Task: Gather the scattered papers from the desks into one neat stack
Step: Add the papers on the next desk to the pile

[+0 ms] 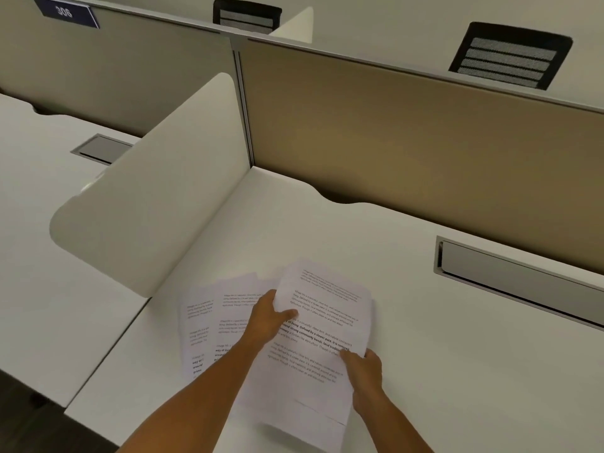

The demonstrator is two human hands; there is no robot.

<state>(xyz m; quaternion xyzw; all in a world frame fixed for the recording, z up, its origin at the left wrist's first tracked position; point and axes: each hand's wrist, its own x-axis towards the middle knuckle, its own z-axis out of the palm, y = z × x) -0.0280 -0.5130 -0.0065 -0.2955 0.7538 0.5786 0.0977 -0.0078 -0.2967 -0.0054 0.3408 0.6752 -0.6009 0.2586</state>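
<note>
So both hands are on the same bunch of papers (322,325) here, held over the near part of the white tabletop (457,354). The left hand (269,317) has its fingers clamped on the bunch's left edge, thumb lying on top of the printed page. The right hand (364,367) pinches the right edge lower down, thumb on top too, other fingers curled underneath. The bunch is tilted, its far end pointing toward the back edge of the tabletop, and its near end hangs out past the front edge. The sheets in it aren't squared up; you can see offset edges near the bottom.

A few more sheets (209,325) lie flat on the tabletop just left of the bunch, fanned out and overlapping each other, partly hidden under the left forearm. They sit near the front-left corner, close to the white divider (153,204) that stands along the left edge.

Along the back edge there's a tan partition (408,132). A grey cable hatch (523,282) is set in the tabletop toward the back right. Two black chair backs (510,55) poke up beyond the partition, and a blue sign (65,11) reading 306 is at the far left.
</note>
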